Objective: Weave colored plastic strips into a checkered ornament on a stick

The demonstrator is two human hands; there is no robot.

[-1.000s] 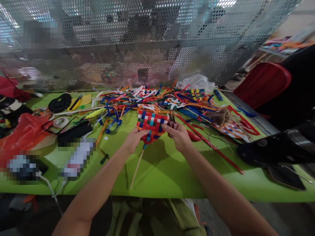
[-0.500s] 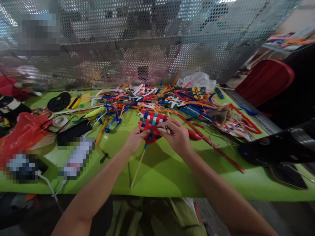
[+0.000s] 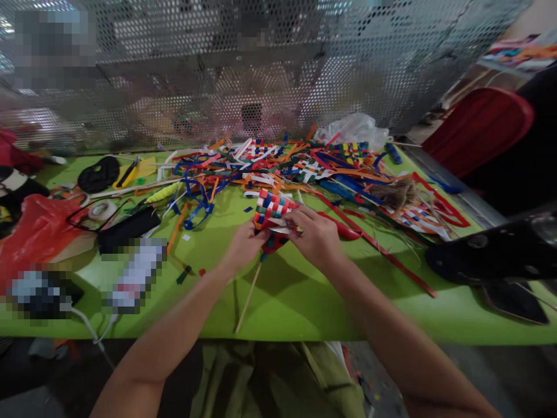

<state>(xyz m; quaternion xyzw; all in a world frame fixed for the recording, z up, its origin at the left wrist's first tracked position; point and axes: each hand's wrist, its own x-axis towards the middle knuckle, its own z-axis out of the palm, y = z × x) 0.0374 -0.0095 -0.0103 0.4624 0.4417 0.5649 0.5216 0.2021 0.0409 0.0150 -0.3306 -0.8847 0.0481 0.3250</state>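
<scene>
A small woven piece [image 3: 270, 210] of red, white, blue and green strips is held up over the green table, with a thin wooden stick [image 3: 249, 296] pointing down from its lower end. My left hand [image 3: 246, 247] pinches its left edge. At its right side, the closed fingers of my right hand [image 3: 315, 235] grip the woven piece, by a pale, shiny flap on its face. The fingertips of both hands are partly hidden. Just behind my right hand lies a red curved object [image 3: 348, 230].
Tangled coloured strips [image 3: 235, 168] cover the back of the green table [image 3: 304, 316]. On the left are a red plastic bag [image 3: 39, 232], a tape roll [image 3: 102, 209], a black case [image 3: 129, 231] and a yellow cutter [image 3: 127, 173]. A black metal arm [image 3: 487, 247] juts in at right.
The woven piece has tilted and its pale flap now shows between my hands. A small red scrap now lies on the table left of the stick. The camera view has shifted slightly.
</scene>
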